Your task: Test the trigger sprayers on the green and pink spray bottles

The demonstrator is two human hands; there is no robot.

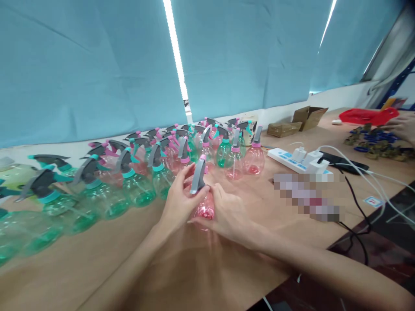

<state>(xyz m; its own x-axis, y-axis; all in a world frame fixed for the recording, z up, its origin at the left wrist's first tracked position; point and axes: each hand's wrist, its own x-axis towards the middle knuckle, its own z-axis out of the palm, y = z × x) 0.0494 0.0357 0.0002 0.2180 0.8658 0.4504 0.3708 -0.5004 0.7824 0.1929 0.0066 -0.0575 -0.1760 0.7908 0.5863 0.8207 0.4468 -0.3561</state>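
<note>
A pink see-through spray bottle (206, 211) with a grey and pink trigger head stands upright between my hands, over the brown table. My left hand (182, 192) closes around its spray head and neck from the left. From the right, my right hand (227, 211) wraps the round body, the thumb low near the base. Just behind stand more spray bottles: a pink one (234, 165) and another pink one (254, 160). Green spray bottles (138, 190) line up to the left of my left hand.
A white power strip (288, 160) with plugged chargers and cables lies right. Behind it are a cardboard box (309, 117) and a red tray (368, 115). Another person's hand (403, 128) is at the far right by small brown and blue parts (372, 140). A blue curtain (129, 65) hangs behind.
</note>
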